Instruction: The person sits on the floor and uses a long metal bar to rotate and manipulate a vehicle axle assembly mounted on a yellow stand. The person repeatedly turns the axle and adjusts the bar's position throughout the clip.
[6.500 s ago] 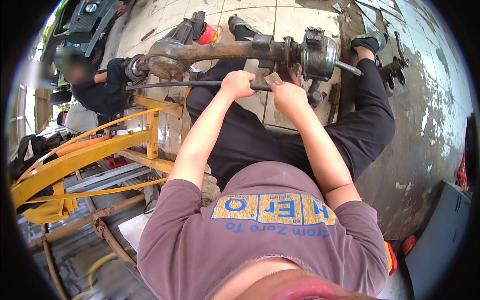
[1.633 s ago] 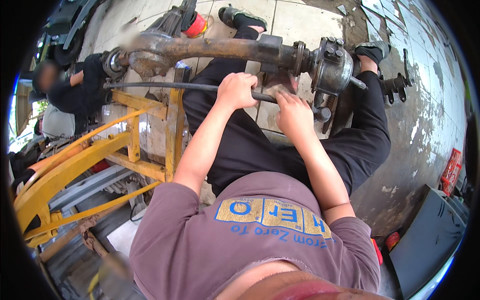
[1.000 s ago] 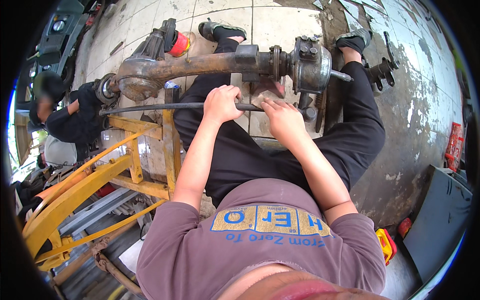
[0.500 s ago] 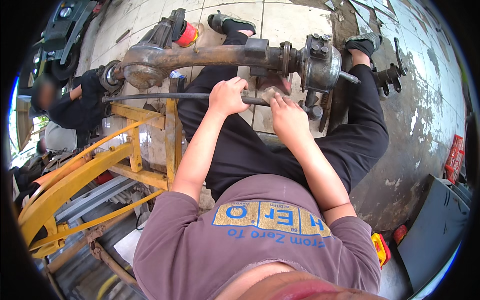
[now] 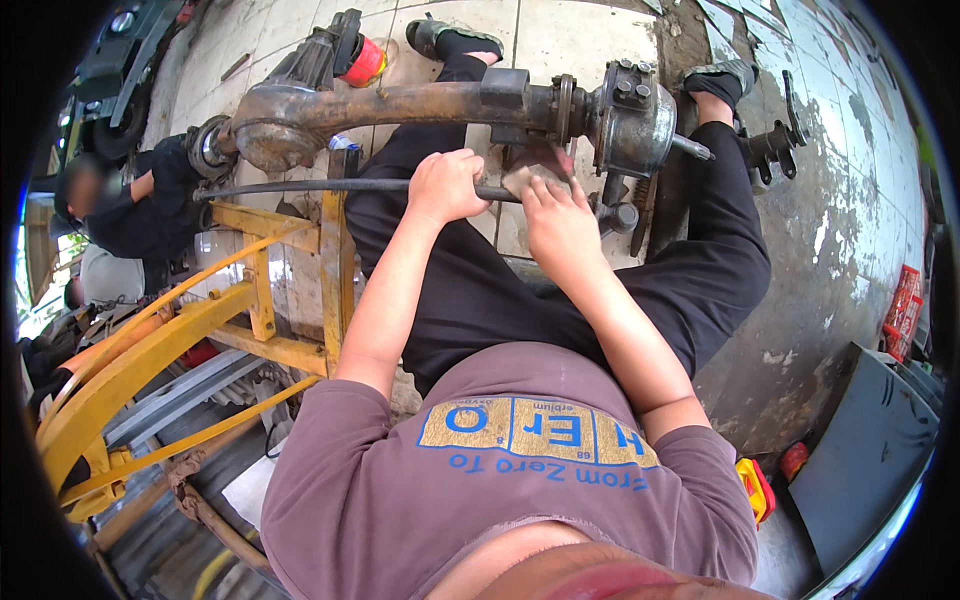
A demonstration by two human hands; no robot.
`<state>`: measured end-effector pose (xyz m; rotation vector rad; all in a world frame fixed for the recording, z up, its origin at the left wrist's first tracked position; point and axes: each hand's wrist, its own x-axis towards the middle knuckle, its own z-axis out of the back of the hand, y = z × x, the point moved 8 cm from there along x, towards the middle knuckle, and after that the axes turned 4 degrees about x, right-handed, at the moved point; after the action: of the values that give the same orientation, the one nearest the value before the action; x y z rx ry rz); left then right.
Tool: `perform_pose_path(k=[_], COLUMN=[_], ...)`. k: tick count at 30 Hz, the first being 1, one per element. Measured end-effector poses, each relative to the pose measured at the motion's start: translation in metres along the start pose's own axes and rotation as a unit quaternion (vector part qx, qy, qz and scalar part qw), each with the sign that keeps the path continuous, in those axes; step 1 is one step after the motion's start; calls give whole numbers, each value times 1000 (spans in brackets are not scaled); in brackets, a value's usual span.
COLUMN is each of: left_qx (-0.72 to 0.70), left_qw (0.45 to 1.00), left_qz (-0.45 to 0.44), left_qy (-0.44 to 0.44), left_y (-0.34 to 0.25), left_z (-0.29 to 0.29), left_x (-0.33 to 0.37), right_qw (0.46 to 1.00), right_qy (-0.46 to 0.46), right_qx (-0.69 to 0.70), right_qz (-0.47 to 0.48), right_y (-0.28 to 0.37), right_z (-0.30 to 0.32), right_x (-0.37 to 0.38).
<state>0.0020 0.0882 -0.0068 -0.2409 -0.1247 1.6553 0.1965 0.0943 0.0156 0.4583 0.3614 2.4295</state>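
A long dark metal rod [image 5: 300, 186] runs crosswise in front of my waist, below the axle. My left hand [image 5: 447, 187] is wrapped round it near the middle. My right hand [image 5: 562, 228] presses a creased brownish sheet, which looks like sandpaper [image 5: 525, 178], onto the rod near its right end. The right fingers lie together over the sheet and partly hide it. At the rod's right end is a round metal joint [image 5: 620, 217]. Just beyond my hands lies a rusty vehicle axle [image 5: 420, 110], with a wheel hub [image 5: 640, 125] at its right.
A yellow metal frame [image 5: 335, 280] stands at the left, close under the rod. A person in dark clothes [image 5: 150, 210] sits at the axle's far left end. A red tin [image 5: 364, 62] stands behind the axle. Dark metal brackets [image 5: 775, 150] lie at the right.
The sheet under my right hand has shifted slightly left along the rod, together with the hand. My left hand keeps its hold. The whole view has shifted slightly.
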Motion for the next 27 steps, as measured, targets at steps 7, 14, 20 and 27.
perform_pose_path(k=[7,14,20,27], left_qx=[-9,7,-1,-21], left_qw=[1000,1000,999,998], left_qz=[-14,-29,-36,-40], left_qy=[-23,0,-15,-35], left_y=[-1,0,4,-1], left_z=[1,-4,-6,1], left_x=[-1,0,-1,-2], right_qw=[1000,996,995,1000], right_qy=[30,81,98,29], right_qx=[-1,19,17,-10], right_qz=[-7,-20,-22,4], right_y=[-5,-12,-14,-6], right_z=[1,2,-7,-7], right_x=[-3,6,9,4])
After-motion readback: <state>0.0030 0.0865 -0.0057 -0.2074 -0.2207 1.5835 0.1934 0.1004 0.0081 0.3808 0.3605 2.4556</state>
